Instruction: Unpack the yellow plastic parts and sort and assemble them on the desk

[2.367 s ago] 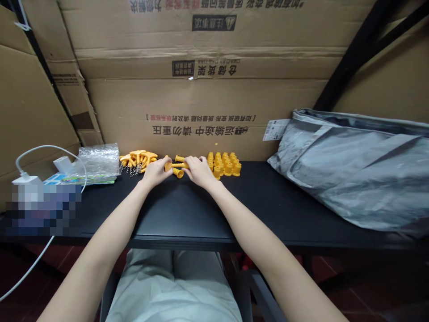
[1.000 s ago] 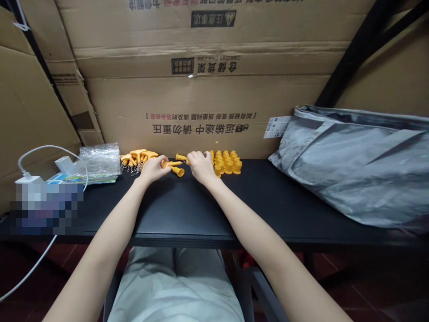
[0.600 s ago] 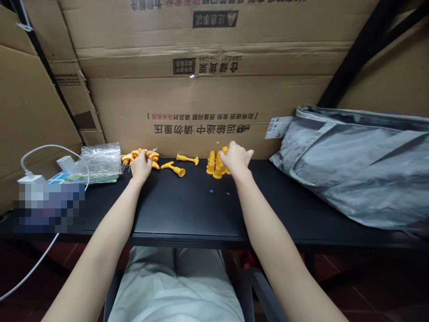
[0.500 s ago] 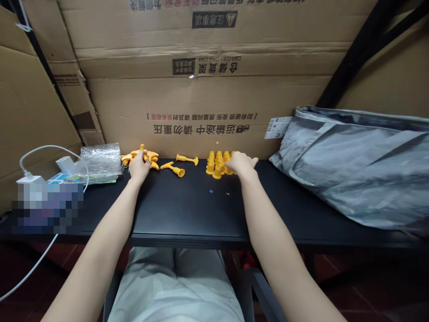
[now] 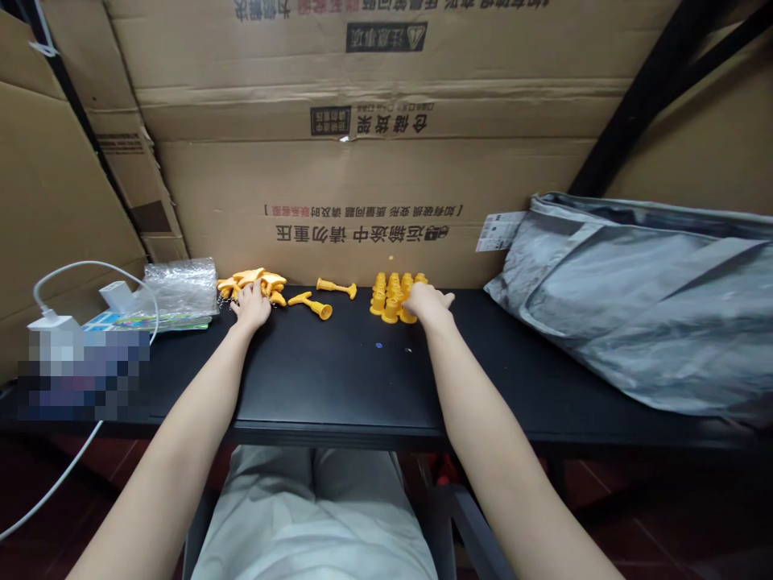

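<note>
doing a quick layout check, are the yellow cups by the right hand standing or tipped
Standing: the visible yellow cups rest wide rim down, narrow end up. Any behind the right hand: cannot tell.

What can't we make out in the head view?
Head view:
Right hand: its back hides the fingertips; any grip on the yellow cups is unclear.
Left hand: overlaps the orange handles; whether it holds one is too small to tell.
Gray bag: right end cut off by the picture edge.
Dark item by the white charger: masked by pixelation.
</note>
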`<state>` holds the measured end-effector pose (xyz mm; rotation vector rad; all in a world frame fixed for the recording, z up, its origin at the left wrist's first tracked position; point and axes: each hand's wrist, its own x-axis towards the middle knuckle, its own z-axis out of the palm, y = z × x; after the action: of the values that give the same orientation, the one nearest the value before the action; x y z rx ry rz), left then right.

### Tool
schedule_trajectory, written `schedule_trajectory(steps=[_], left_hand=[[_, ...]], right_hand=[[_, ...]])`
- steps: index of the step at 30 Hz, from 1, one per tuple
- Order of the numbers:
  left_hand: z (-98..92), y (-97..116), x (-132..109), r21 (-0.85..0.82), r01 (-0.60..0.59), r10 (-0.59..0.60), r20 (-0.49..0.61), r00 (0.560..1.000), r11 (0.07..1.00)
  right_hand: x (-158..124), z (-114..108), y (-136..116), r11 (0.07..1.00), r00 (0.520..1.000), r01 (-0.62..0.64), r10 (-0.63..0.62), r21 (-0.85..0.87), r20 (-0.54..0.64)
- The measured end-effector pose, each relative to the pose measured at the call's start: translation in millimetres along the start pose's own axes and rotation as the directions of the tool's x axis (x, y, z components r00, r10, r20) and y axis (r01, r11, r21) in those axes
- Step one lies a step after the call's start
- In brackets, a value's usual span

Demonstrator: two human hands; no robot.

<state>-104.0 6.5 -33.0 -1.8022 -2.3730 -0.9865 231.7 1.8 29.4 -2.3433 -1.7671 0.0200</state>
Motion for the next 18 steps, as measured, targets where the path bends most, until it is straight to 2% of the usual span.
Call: schedule_trajectory(steps=[4, 7, 9, 11, 13, 16, 18], left_hand=[[4.4, -3.0, 2.7, -0.007, -0.005, 0.005, 0.005, 1.000, 1.000], [9.1, -7.4, 2.9, 0.001, -0.056, 0.056, -0.026, 0.998, 0.998], [13.0, -11.6, 4.5, -0.015, -0.099, 0.098, -0.070, 0.993, 0.995], [17.1, -15.7, 7.8, -0.045, -0.144, 0.138, -0.119, 0.983, 0.988], [20.9, -19.1, 12.0, -0.077, -0.175, 0.161, -0.157, 0.974, 0.982], [25.0, -21.6, 16.8, -0.119, -0.199, 0.173, -0.198, 0.965, 0.973], [25.7, -21.4, 18.0, -0.128, -0.202, 0.172, -0.209, 0.963, 0.971]], right_hand=[[-2.3, -3.0, -1.8, 0.999, 0.999, -0.026, 0.027, 0.025, -0.029], [-6.8, -6.2, -6.2, 0.998, 0.990, -0.009, 0.017, 0.056, -0.143], [-10.9, -6.1, -12.8, 0.996, 0.968, 0.067, -0.048, 0.067, -0.248], [-16.0, -2.0, -22.9, 0.978, 0.926, 0.199, -0.166, 0.064, -0.339], [-22.2, 6.9, -35.7, 0.928, 0.865, 0.370, -0.325, 0.049, -0.384], [-33.2, 27.5, -54.7, 0.796, 0.755, 0.604, -0.561, 0.028, -0.340], [-40.0, 42.5, -64.1, 0.694, 0.681, 0.719, -0.690, 0.042, -0.248]])
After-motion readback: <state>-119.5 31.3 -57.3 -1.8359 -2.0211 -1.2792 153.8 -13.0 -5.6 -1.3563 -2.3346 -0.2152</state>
